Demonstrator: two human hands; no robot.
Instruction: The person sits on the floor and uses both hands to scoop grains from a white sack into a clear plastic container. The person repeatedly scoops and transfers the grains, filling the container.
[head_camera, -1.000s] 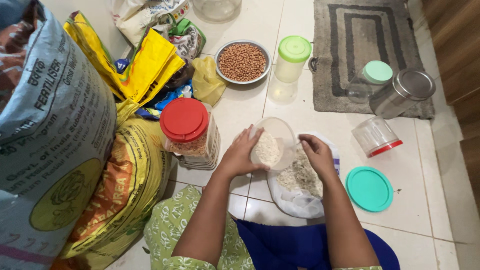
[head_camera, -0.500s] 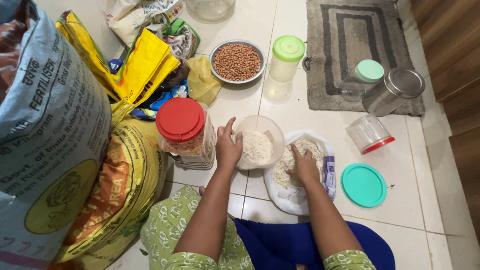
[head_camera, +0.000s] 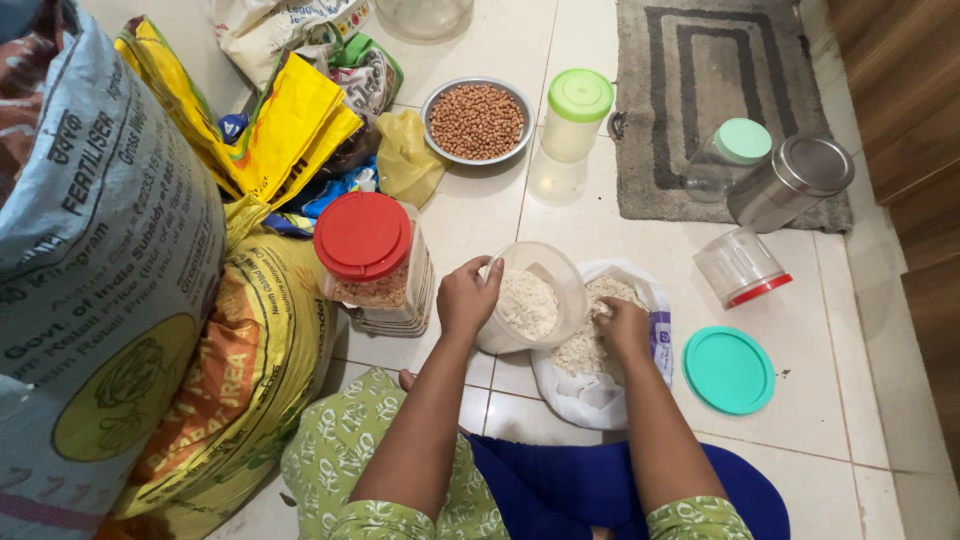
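Woven plastic makes up the big grey-blue sack (head_camera: 90, 250) at nine o'clock, with a yellow-orange sack (head_camera: 250, 370) leaning against it and crumpled yellow bags (head_camera: 285, 125) behind at eleven o'clock. Just right of the sacks stands a square clear jar with a red lid (head_camera: 362, 237), grain showing through its wall. At twelve o'clock a steel bowl of brown peanuts (head_camera: 478, 121) sits on the tiled floor (head_camera: 820, 400), and just beside it a small container with a light green lid (head_camera: 574, 115).

At the centre, the left hand (head_camera: 467, 297) grips the rim of a clear plastic tub (head_camera: 530, 297), fingers curled over its near-left edge; the tub is tilted and partly filled with pale flakes. Touching the tub at its four o'clock side lies an open white plastic bag (head_camera: 600, 385) of the same flakes. The right hand (head_camera: 625, 325) is closed down in the bag, resting on the flakes; whether it holds a pinch of them I cannot tell.

Further right, a teal round lid (head_camera: 729, 369) lies flat on the floor at four o'clock. Above it a clear jar with a red rim (head_camera: 741, 268) lies on its side. At two o'clock a jar with a mint lid (head_camera: 728, 152) and a steel canister (head_camera: 790, 182) lie on the grey patterned mat (head_camera: 700, 60).
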